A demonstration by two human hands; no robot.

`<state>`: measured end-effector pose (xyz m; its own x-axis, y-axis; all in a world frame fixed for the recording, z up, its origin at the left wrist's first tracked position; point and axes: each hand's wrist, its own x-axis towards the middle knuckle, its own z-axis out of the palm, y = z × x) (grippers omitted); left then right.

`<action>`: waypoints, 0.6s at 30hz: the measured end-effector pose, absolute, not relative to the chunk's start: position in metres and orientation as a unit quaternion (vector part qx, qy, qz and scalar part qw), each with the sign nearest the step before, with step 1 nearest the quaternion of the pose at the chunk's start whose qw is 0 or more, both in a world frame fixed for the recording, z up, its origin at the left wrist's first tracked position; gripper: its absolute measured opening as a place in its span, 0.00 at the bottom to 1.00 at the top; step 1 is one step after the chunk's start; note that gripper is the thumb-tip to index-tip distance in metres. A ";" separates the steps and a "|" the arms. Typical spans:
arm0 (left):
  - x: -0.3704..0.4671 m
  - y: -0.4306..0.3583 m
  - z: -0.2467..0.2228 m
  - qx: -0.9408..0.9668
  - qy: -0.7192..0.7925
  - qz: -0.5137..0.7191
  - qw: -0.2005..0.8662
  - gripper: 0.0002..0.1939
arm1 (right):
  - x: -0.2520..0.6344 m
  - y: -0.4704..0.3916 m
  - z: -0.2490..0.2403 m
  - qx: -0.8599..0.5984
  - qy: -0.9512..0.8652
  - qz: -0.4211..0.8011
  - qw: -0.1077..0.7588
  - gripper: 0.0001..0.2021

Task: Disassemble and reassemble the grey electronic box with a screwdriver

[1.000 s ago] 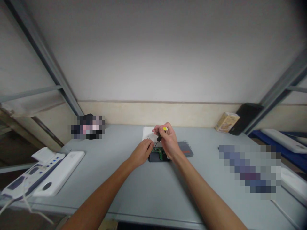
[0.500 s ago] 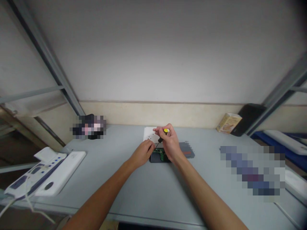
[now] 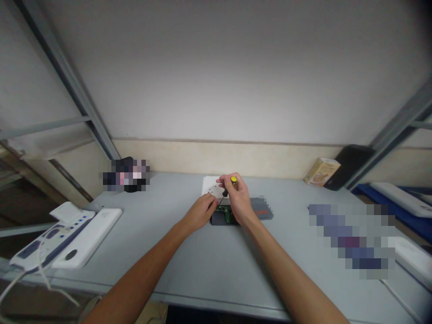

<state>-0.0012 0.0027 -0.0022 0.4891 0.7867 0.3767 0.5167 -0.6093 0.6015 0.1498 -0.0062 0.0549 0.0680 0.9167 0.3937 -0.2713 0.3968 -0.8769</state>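
My right hand (image 3: 240, 203) is closed round the black handle of a small screwdriver (image 3: 233, 180) with a yellow end cap. Its thin shaft slants down and left to a green circuit board (image 3: 228, 217). That board lies in a dark, open device case (image 3: 219, 221) on the table. My left hand (image 3: 200, 211) grips the left end of the case, with its fingertips close to the screwdriver's tip. The exact contact of the tip is hidden by the fingers. Behind the hands lies white paper (image 3: 208, 183) with several small dark pieces on it, likely screws.
Right of the case lies a flat grey piece (image 3: 258, 208), partly pixelated. A white power strip (image 3: 50, 236) and a white slab-like device (image 3: 97, 234) with cables sit at the left. A yellow box (image 3: 320, 172) leans by a black object (image 3: 351, 164) at the back right.
The view has shifted slightly. Both hands stay in place at the case, and the screwdriver keeps nearly the same slant.
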 end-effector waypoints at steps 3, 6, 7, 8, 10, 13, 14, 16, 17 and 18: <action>-0.001 0.003 -0.002 0.835 0.387 0.327 0.213 0.16 | 0.149 -0.009 0.055 -0.290 -0.509 0.478 0.654 0.15; -0.001 0.003 -0.001 0.835 0.388 0.327 0.215 0.15 | 0.148 -0.010 0.055 -0.304 -0.522 0.467 0.646 0.15; -0.001 0.002 -0.001 0.835 0.389 0.325 0.214 0.15 | 0.147 -0.009 0.055 -0.300 -0.522 0.470 0.645 0.15; -0.001 0.002 0.000 0.836 0.390 0.323 0.213 0.15 | 0.147 -0.009 0.056 -0.291 -0.521 0.478 0.644 0.16; -0.002 0.002 0.000 0.836 0.392 0.321 0.211 0.17 | 0.147 -0.009 0.057 -0.270 -0.516 0.499 0.642 0.19; -0.002 0.003 -0.002 0.834 0.389 0.326 0.215 0.17 | 0.149 -0.010 0.059 -0.268 -0.528 0.497 0.634 0.14; -0.001 0.004 -0.003 0.833 0.387 0.331 0.217 0.17 | 0.150 -0.011 0.060 -0.270 -0.541 0.491 0.627 0.12; -0.001 0.005 -0.005 0.830 0.382 0.340 0.222 0.16 | 0.151 -0.014 0.061 -0.267 -0.563 0.488 0.612 0.12; 0.000 0.006 -0.006 0.829 0.379 0.344 0.225 0.16 | 0.151 -0.016 0.062 -0.263 -0.570 0.492 0.603 0.13; 0.000 0.006 -0.007 0.828 0.375 0.347 0.230 0.16 | 0.151 -0.017 0.062 -0.262 -0.573 0.498 0.596 0.14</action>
